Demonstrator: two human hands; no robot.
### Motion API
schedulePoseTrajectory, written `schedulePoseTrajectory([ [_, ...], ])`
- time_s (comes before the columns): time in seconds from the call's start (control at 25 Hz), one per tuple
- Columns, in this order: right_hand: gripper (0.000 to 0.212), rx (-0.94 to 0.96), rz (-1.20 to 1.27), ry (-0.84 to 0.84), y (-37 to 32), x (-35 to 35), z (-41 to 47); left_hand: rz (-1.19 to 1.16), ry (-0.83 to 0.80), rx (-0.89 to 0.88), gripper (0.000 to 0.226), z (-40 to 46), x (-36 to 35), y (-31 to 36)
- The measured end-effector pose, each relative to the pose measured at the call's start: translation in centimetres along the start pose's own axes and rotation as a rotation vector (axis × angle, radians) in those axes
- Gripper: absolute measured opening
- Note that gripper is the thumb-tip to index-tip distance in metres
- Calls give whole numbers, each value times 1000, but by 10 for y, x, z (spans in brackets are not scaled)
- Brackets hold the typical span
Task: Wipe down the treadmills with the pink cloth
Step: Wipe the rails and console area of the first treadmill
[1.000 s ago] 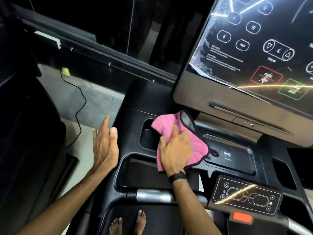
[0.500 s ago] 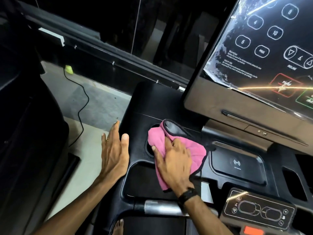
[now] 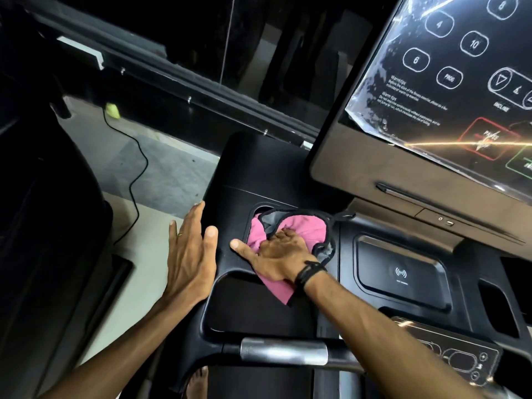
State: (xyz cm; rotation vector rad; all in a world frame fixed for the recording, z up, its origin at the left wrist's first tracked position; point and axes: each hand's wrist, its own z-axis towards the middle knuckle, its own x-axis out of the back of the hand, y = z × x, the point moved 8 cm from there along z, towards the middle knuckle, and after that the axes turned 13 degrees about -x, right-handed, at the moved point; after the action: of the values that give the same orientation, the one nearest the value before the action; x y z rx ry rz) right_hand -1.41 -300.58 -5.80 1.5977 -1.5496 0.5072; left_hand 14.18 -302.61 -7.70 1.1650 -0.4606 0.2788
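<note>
Pink cloth (image 3: pixel 302 230) is pressed into the cup holder (image 3: pixel 259 210) by right hand (image 3: pixel 276 254), fingers bunching it; left hand (image 3: pixel 190 254) is laid flat, fingers spread, on the console edge (image 3: pixel 230 168). Risk: cloth's loose hem may be snagged on the recess rim.

right hand (image 3: pixel 280 251) presses pink cloth (image 3: pixel 305 230) into treadmill (image 3: pixel 259 168) cup recess; left hand (image 3: pixel 190 254) flat beside it.

1 view only: head-worn wide-angle camera, looking forward and steeply down from standing height. Close range over treadmill console (image 3: pixel 276 174); display panel (image 3: pixel 431 90) tilted across upper right, floor (image 3: pixel 161 174) at left, forearms entering from bottom edge. No 2nd view sharing the scene.
</note>
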Motion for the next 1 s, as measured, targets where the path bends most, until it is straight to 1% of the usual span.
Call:
schedulePoseTrajectory([
  [0.08, 101, -19, -15, 84, -5, 6, 0, 19, -10, -30, 78, -1, 1, 3],
  [0.16, 92, 3, -11, 197, -11, 14, -4, 35, -11, -33, 80, 0, 2, 4],
  [0.28, 76, 39, 118, 319, -5, 16, -13, 52, -4, -54, 83, 1, 3, 8],
  [0.32, 71, 26, 213, 316, 3, 16, -14, 56, -10, -69, 83, 2, 1, 9],
  [0.36, 67, 2, 347, 262, 11, 12, -10, 61, -17, -81, 83, 3, 0, 9],
  [0.44, 66, -30, 619, 61, 20, 1, -8, 60, -27, -85, 82, 3, -3, 7],
  [0.48, 67, -22, 663, 5, 20, -2, -11, 53, -28, -84, 83, 4, -4, 6],
  [0.52, 69, 0, 625, -10, 18, -3, -14, 48, -27, -82, 84, 4, -4, 5],
  [0.6, 75, 36, 448, 14, 11, -2, -18, 51, -22, -81, 86, 4, -5, 7],
  [0.72, 91, -13, 312, 51, 1, -1, -8, 66, -38, -77, 85, 4, -4, 6],
  [0.8, 91, -69, 239, 177, -6, 7, -11, 85, -47, -119, 85, 3, -2, 12],
  [0.88, 80, -85, 252, 338, -8, 12, -23, 125, -66, -169, 84, 1, -1, 21],
  [1.0, 62, -58, 323, 606, 7, 12, -48, 218, -104, -219, 81, 0, -2, 26],
])
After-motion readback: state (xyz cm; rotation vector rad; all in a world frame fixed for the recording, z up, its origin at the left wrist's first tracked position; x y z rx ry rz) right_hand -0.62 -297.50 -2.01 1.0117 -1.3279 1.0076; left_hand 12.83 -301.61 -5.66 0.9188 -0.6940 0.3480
